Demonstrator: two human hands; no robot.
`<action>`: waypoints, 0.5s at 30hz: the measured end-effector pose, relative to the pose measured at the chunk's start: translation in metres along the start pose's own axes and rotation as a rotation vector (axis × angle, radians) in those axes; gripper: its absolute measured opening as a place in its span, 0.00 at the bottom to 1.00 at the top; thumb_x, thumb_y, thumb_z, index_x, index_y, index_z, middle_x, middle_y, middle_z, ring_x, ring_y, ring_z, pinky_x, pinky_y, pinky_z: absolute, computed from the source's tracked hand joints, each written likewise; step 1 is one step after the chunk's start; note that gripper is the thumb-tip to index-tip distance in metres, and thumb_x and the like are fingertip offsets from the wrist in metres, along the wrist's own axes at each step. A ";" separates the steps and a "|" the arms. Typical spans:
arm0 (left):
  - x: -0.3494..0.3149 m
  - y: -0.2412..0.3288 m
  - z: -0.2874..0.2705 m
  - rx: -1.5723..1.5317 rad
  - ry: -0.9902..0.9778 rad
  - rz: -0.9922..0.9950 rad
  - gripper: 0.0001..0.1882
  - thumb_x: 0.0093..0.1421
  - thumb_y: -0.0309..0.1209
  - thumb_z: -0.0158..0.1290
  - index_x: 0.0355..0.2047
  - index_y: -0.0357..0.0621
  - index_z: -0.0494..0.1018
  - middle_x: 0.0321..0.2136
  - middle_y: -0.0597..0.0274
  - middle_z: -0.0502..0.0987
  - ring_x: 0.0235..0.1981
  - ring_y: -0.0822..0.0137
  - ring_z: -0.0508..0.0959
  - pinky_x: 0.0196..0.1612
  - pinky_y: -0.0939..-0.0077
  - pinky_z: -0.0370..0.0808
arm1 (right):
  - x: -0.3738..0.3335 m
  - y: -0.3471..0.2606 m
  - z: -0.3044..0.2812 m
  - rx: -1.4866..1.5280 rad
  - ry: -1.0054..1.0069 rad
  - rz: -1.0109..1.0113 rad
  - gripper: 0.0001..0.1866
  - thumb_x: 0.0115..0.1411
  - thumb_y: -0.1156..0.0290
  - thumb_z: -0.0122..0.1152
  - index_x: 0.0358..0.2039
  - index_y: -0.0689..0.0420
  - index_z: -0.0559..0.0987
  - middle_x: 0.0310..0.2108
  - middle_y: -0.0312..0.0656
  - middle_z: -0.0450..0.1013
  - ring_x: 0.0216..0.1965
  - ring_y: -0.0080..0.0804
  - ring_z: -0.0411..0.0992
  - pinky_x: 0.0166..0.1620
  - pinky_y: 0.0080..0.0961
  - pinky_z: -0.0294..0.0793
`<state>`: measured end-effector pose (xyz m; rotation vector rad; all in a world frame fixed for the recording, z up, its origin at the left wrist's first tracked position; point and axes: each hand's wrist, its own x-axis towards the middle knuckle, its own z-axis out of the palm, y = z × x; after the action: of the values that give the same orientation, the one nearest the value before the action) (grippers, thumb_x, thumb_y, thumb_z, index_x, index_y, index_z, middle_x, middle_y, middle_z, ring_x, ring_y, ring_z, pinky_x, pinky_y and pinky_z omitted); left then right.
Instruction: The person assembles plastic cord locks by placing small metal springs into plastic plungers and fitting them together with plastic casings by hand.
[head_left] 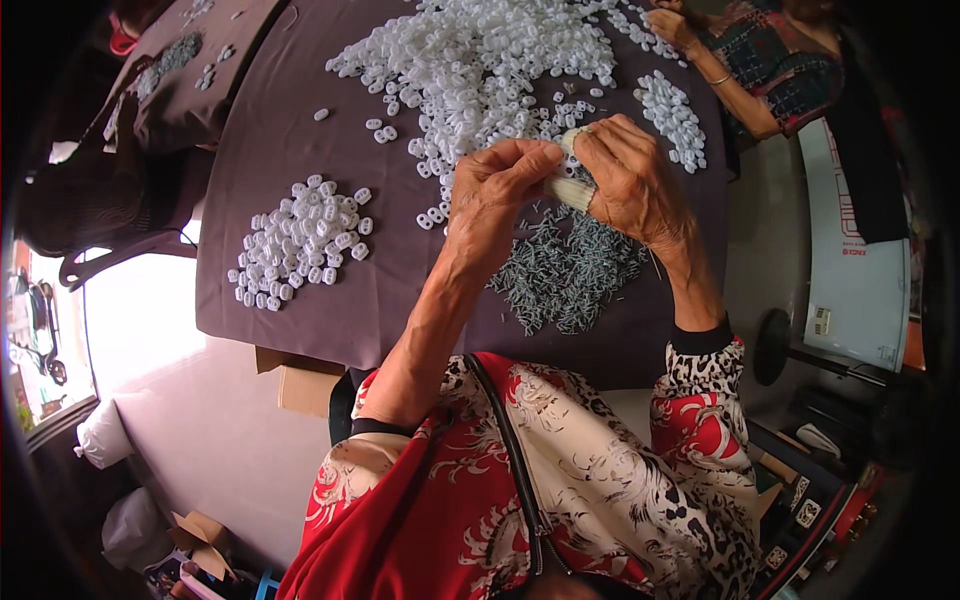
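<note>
Brown cloth [300,120] bears white pieces [480,60], grey screws [570,275]; left fingers [527,165] together, right fingers [605,160] unclear.

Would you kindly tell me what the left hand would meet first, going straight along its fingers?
Probably the right hand, at its pale finger covers; they look close to the left hand, though contact is unclear.

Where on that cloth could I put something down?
The dark cloth is bare beyond the small left pile of white pieces, apart from a few strays, and between that pile and the left forearm. It's crowded at the big white heap and the gray pieces beside the right forearm.
</note>
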<state>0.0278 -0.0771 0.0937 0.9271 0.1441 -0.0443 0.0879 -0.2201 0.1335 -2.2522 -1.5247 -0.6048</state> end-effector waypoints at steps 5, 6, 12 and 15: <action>0.000 0.002 0.002 0.006 0.021 -0.024 0.10 0.52 0.32 0.54 0.28 0.35 0.74 0.23 0.65 0.74 0.25 0.76 0.72 0.31 0.83 0.70 | -0.004 0.005 0.003 0.020 0.010 -0.030 0.11 0.37 0.77 0.59 0.21 0.64 0.67 0.20 0.45 0.65 0.24 0.41 0.67 0.29 0.31 0.67; 0.000 0.002 0.001 0.007 0.022 -0.023 0.10 0.52 0.32 0.54 0.28 0.35 0.74 0.23 0.65 0.74 0.25 0.76 0.72 0.31 0.83 0.70 | -0.004 0.005 0.004 0.020 0.007 -0.039 0.11 0.37 0.77 0.59 0.21 0.64 0.67 0.19 0.45 0.64 0.24 0.41 0.66 0.28 0.31 0.67; 0.000 0.001 0.000 0.004 -0.024 -0.052 0.10 0.55 0.31 0.52 0.31 0.34 0.71 0.25 0.64 0.73 0.27 0.74 0.73 0.35 0.80 0.72 | -0.003 0.003 0.000 0.014 -0.004 -0.030 0.11 0.36 0.78 0.59 0.21 0.64 0.67 0.19 0.45 0.64 0.23 0.41 0.66 0.27 0.30 0.66; 0.000 0.001 0.001 -0.025 -0.034 -0.051 0.10 0.55 0.31 0.52 0.31 0.34 0.72 0.25 0.64 0.73 0.27 0.74 0.73 0.35 0.80 0.72 | -0.004 0.005 0.000 -0.002 0.004 -0.045 0.12 0.35 0.78 0.59 0.21 0.64 0.67 0.20 0.45 0.64 0.23 0.40 0.66 0.27 0.31 0.66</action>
<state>0.0284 -0.0770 0.0944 0.8972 0.1365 -0.1050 0.0910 -0.2247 0.1316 -2.2217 -1.5774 -0.6234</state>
